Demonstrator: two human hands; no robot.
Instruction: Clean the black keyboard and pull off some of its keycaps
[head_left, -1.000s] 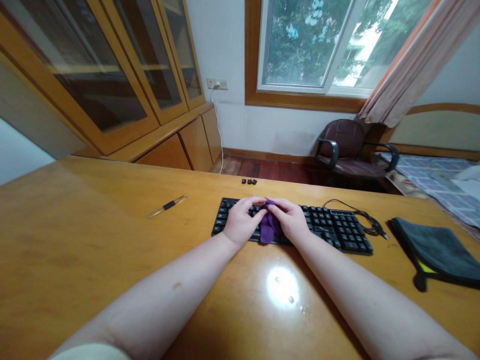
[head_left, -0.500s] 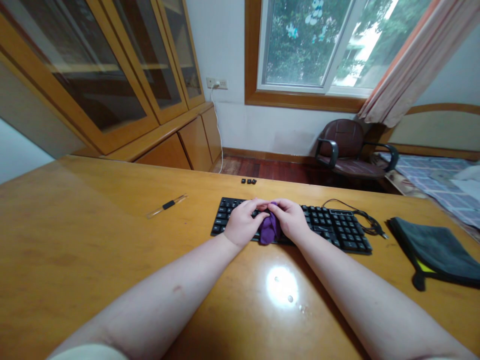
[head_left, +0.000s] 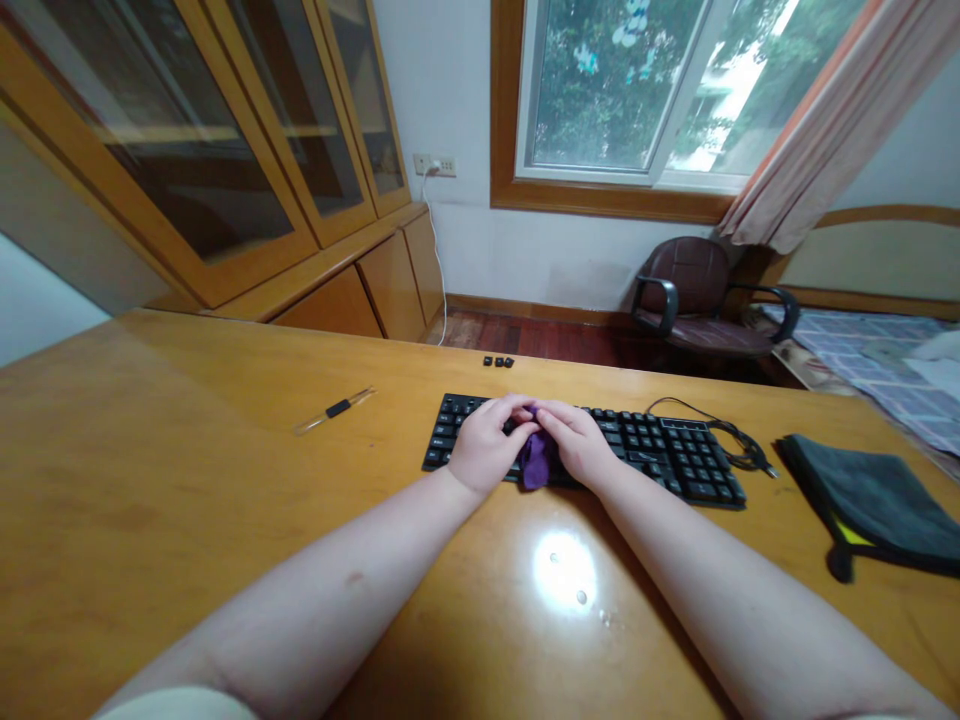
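Over a black keyboard (head_left: 694, 462), my left hand (head_left: 484, 443) and my right hand (head_left: 577, 440) meet with their fingertips close together. Between them is a small purple cloth (head_left: 535, 468), pinched at its upper part and hanging down across the front of the keyboard. Both hands are closed on the cloth. Whether something small sits inside its folds is hidden by my fingers. Beyond the keyboard, near the table's far edge, lie three loose black keycaps (head_left: 499, 362) in a row.
On the left of the wooden table (head_left: 225, 520) lies a thin wire-like tool with a black middle (head_left: 338, 408). A coiled cable (head_left: 742, 450) rests at the keyboard's right end. Farther right is a dark grey pouch (head_left: 874, 495). A chair (head_left: 686, 295) stands beyond the table.
My right hand has shifted slightly left, closer to my left hand, and its fingers now cover more of the purple cloth. My left hand stays nearly where it was.
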